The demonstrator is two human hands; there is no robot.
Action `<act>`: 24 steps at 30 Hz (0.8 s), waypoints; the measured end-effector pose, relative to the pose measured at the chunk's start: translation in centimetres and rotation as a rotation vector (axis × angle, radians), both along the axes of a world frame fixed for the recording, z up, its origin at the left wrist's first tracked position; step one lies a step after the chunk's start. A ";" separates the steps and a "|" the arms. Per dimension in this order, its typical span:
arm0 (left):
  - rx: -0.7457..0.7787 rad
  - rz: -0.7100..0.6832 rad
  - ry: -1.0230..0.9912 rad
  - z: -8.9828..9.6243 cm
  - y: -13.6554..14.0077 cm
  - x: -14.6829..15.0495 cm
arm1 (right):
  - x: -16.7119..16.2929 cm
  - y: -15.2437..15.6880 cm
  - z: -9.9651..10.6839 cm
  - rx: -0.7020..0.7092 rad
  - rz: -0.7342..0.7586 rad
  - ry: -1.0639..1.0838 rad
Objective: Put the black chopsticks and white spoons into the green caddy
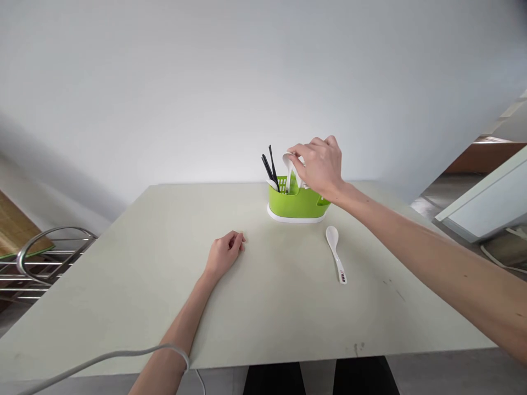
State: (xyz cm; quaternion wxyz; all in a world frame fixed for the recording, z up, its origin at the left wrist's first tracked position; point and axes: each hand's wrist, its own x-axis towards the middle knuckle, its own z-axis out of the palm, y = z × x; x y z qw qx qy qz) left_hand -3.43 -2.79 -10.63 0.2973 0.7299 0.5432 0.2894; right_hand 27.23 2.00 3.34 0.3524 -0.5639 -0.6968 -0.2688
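My right hand (319,164) is over the green utensil caddy (296,206), its fingers closed on the bowl end of a white spoon (287,174). That spoon's handle points down into the caddy's left compartment. Black chopsticks (272,167) lean to the left there, beside another white utensil (272,185) that is mostly hidden. A second white spoon (335,252) lies on the table, bowl away from me, in front of the caddy's right end. Curled loosely into a fist, my left hand (226,252) rests on the table, with nothing visible in it.
The pale table (135,296) meets a white wall (197,99) at the back. A grey cable (119,354) crosses my left forearm. At the left stands a metal rack (45,263) with a wooden board (18,225). A white panel (486,197) is at the right.
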 end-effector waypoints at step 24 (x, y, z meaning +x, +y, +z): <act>0.037 -0.008 0.012 -0.2 0.3 -0.2 | -1.8 -0.8 -5.8 -0.142 0.103 -0.177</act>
